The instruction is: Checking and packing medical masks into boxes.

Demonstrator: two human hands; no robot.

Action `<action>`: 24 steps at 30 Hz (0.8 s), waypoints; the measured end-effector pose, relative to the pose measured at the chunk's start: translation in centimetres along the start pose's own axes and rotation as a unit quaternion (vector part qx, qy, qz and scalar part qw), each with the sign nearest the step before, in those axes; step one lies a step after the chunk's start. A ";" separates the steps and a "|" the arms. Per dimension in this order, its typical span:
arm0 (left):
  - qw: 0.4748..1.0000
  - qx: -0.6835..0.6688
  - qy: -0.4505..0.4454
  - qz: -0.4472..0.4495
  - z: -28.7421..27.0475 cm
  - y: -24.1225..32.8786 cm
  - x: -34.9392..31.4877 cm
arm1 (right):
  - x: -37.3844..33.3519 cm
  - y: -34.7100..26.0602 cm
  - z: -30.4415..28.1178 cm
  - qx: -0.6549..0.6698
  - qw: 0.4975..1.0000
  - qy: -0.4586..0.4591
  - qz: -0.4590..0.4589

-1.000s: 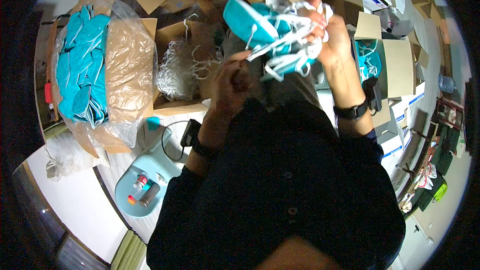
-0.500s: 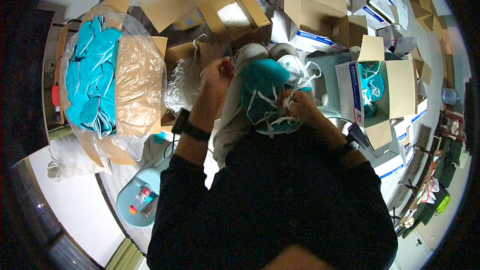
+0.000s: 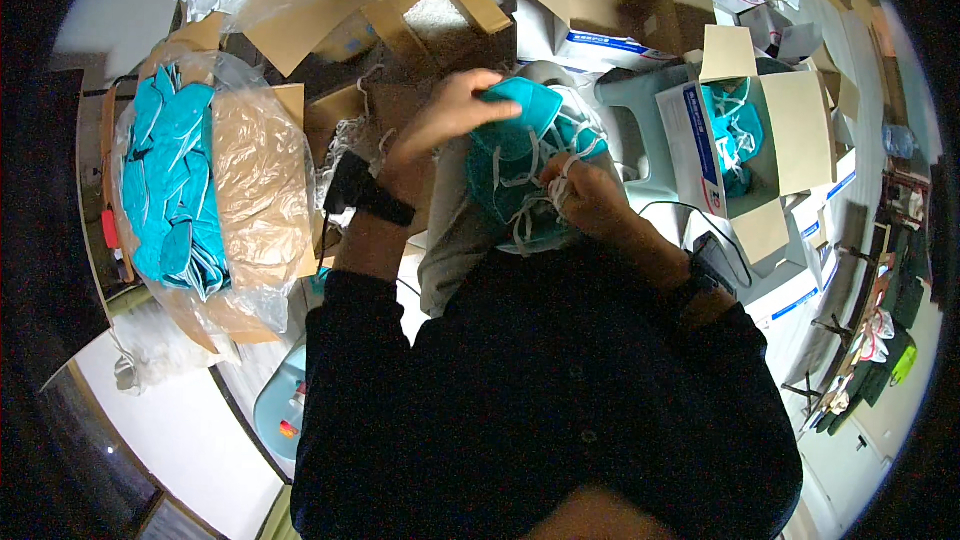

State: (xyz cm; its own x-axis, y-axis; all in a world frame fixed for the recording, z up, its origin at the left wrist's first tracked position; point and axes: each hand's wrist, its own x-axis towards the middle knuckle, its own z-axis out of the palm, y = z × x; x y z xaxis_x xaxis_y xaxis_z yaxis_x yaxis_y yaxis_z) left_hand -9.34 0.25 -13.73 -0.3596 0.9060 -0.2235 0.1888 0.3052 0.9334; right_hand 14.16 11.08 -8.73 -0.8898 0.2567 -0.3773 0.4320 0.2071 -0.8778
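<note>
Several teal face masks (image 3: 487, 180) with white straps lie in a pile on my lap. My left hand (image 3: 460, 115) has its thumb over the edge of the upper teal mask (image 3: 530, 107) and closes on it. Just right of it, my right hand (image 3: 590, 195) is closed in a pinch on white straps (image 3: 560, 180) at the front of the pile. The fingertips of my right hand are partly hidden by the straps. White cords (image 3: 348, 135) hang in and over a cardboard box to the left of my lap.
At the left stands a plastic-lined carton (image 3: 262, 175) full of flat teal masks (image 3: 170, 180). An open box (image 3: 688, 145) holding strapped masks sits on a pale stool (image 3: 628, 95) at the right. Further cartons (image 3: 610, 0) stand ahead. A blue basin (image 3: 275, 410) is at lower left.
My left hand has moved right and forward from beside the cord box onto the upper mask. My right hand stays on the straps. The whole view has shifted slightly.
</note>
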 end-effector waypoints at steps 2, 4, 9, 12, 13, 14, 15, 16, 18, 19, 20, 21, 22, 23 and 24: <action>0.998 0.054 0.025 0.028 0.6 -0.3 -1.2 | -0.3 -0.6 0.0 -0.018 0.999 -0.005 -0.027; 0.991 0.109 0.048 0.056 0.6 0.3 -2.4 | -0.7 -1.8 0.0 -0.062 0.997 -0.013 -0.048; 0.968 0.044 0.246 0.024 -0.7 3.3 -5.3 | -2.5 -2.9 0.7 -0.252 0.942 0.054 -0.215; 0.944 0.067 0.321 0.022 -1.9 5.6 -6.5 | -4.7 -7.2 0.4 -0.422 0.851 0.084 -0.300; 0.931 0.065 0.357 0.037 -2.2 6.1 -6.8 | -5.2 -7.5 0.7 -0.479 0.812 0.116 -0.311; 0.917 0.063 0.391 0.052 -2.4 6.7 -7.0 | -6.1 -7.9 0.9 -0.479 0.810 0.118 -0.317; 0.908 0.087 0.407 0.052 -2.7 7.4 -7.7 | -7.3 -8.5 1.0 -0.486 0.838 0.042 -0.247; 0.908 0.086 0.406 0.055 -2.4 8.0 -7.6 | -7.8 -9.1 0.4 -0.499 0.838 -0.007 -0.222; 0.900 0.060 0.426 0.068 -1.9 9.3 -8.2 | -8.5 -10.9 -1.3 -0.527 0.811 -0.086 -0.239; 0.899 0.060 0.428 0.069 -1.9 9.8 -8.5 | -8.9 -13.0 -2.4 -0.567 0.782 -0.104 -0.239; 0.900 0.083 0.423 0.064 -1.9 10.3 -8.9 | -7.8 -12.4 -2.8 -0.460 0.833 -0.014 -0.306; 0.902 0.103 0.414 0.064 -1.8 10.9 -9.0 | -6.6 -12.7 -2.9 -0.405 0.867 0.079 -0.278; 0.905 0.098 0.407 0.072 -1.5 11.8 -8.9 | -5.4 -13.3 -3.2 -0.346 0.889 0.177 -0.243; 0.903 0.108 0.411 0.068 -1.2 12.5 -9.6 | -3.6 -13.1 -3.3 -0.279 0.927 0.165 -0.189; 0.903 0.111 0.408 0.072 -0.9 13.0 -9.4 | -1.9 -12.5 -3.5 -0.215 0.955 0.160 -0.127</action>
State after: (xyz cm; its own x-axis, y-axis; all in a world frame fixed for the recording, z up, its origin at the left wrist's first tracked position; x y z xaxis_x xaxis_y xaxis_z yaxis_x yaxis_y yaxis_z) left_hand -4.35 -4.54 0.74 -0.8538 0.4502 0.2615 0.4332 0.3359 0.8363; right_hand 11.02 11.32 3.97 -0.9126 0.4089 0.0012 0.2909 0.6513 -0.7008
